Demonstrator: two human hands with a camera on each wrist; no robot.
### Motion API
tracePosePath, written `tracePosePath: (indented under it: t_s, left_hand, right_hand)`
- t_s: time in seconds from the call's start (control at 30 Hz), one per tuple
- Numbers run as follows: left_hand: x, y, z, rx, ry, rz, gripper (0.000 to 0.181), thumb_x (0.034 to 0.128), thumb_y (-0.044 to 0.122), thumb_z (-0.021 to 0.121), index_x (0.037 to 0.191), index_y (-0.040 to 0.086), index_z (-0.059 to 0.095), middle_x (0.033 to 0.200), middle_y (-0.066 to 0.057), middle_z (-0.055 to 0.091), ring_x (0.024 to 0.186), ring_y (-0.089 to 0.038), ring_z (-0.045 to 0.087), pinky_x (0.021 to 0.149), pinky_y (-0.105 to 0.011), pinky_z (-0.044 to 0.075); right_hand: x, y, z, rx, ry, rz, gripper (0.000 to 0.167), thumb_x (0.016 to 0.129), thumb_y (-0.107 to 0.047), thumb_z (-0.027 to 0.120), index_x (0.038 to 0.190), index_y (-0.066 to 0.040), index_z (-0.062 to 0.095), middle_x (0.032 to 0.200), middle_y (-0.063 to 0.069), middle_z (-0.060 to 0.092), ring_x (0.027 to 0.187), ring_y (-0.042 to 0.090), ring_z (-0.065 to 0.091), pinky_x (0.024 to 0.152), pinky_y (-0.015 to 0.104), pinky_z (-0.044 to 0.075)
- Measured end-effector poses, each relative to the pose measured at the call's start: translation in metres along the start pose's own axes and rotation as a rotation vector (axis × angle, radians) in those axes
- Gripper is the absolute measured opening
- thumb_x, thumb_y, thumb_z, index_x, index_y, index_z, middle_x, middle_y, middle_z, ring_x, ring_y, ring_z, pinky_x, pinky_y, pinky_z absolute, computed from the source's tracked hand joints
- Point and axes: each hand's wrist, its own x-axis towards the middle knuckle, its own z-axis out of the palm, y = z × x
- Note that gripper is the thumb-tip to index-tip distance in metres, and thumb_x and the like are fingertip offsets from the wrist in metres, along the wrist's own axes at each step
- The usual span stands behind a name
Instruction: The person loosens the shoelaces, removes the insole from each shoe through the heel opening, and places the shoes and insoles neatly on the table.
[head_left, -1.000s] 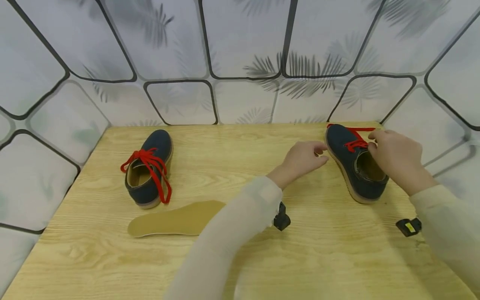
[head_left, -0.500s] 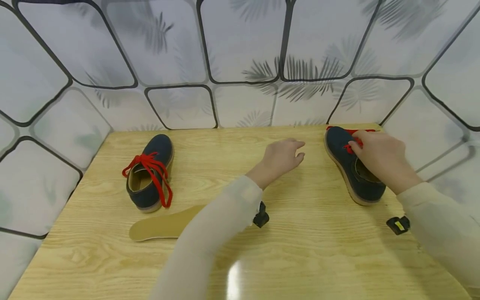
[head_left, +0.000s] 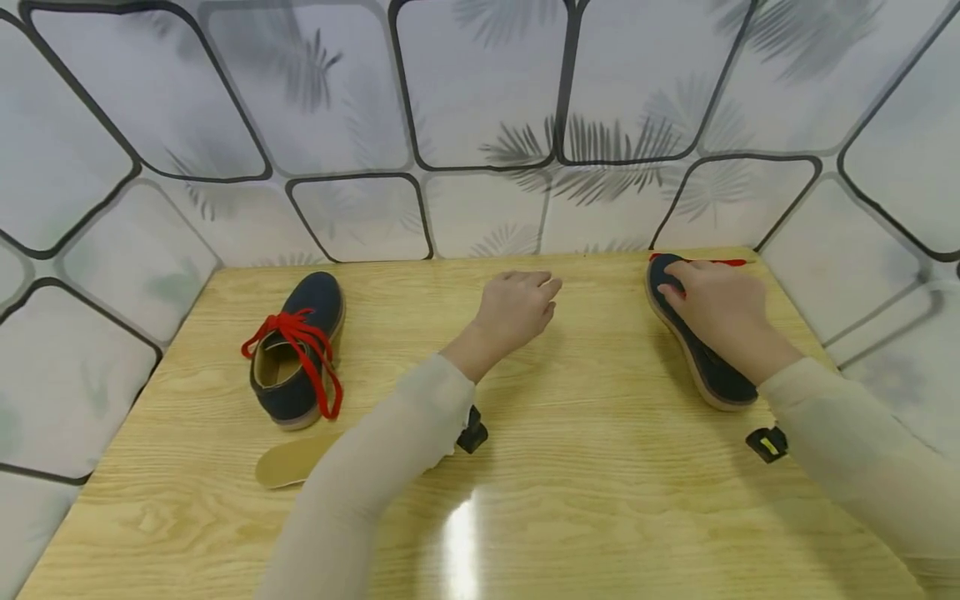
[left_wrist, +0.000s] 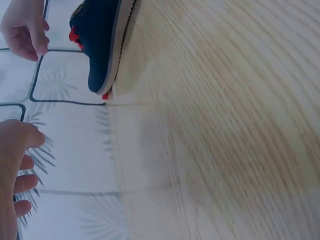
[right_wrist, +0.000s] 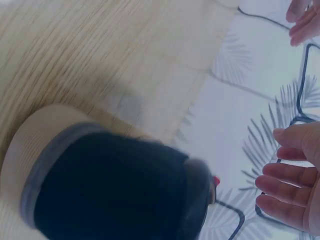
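Above the middle of the table hovers my left hand (head_left: 516,315), fingers loosely bent with nothing in them; the left wrist view shows the same hand (left_wrist: 17,172) apart from everything. My right hand (head_left: 712,304) is over the right navy shoe (head_left: 723,379), hiding its laces and opening in the head view. In the right wrist view, that hand (right_wrist: 292,180) is clear of the shoe heel (right_wrist: 115,185), its fingers loosely curled around nothing. The left navy shoe (head_left: 313,300) stands at the table's left, its red laces (head_left: 292,327) tied in a bow.
A tan insole (head_left: 288,462) lies in front of the left shoe, partly covered by my left sleeve (head_left: 375,458). A patterned wall (head_left: 480,208) borders the wooden table (head_left: 585,500) at the back and sides. One red lace end (head_left: 731,262) shows beyond the right shoe.
My left hand has moved left, away from the right shoe. The right hand has shifted left from beside that shoe's laces to above it. Both shoes stay in place.
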Motion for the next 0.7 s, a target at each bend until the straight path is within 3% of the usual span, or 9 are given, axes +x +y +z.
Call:
tracePosePath:
  t_s: [0.37, 0.7]
  left_hand:
    - [-0.025, -0.034, -0.010, -0.008, 0.051, -0.052, 0.028, 0.0894, 0.025, 0.064, 0.116, 0.017, 0.067, 0.117, -0.003, 0.067, 0.102, -0.019, 0.065, 0.082, -0.034, 0.055]
    - [-0.053, -0.059, -0.008, 0.010, 0.019, -0.089, 0.031, 0.0892, 0.027, 0.065, 0.118, 0.016, 0.067, 0.118, -0.003, 0.066, 0.103, -0.018, 0.065, 0.084, -0.034, 0.054]
  right_hand:
    - [0.012, -0.031, 0.009, 0.021, 0.023, -0.090, 0.023, 0.086, -0.023, 0.069, 0.105, -0.011, 0.067, 0.093, 0.011, 0.069, 0.074, 0.031, 0.062, 0.035, 0.037, 0.038]
    - [0.021, -0.058, 0.020, -0.015, 0.095, -0.213, 0.024, 0.086, -0.024, 0.069, 0.105, -0.009, 0.068, 0.101, 0.013, 0.070, 0.085, 0.031, 0.065, 0.039, 0.039, 0.044]
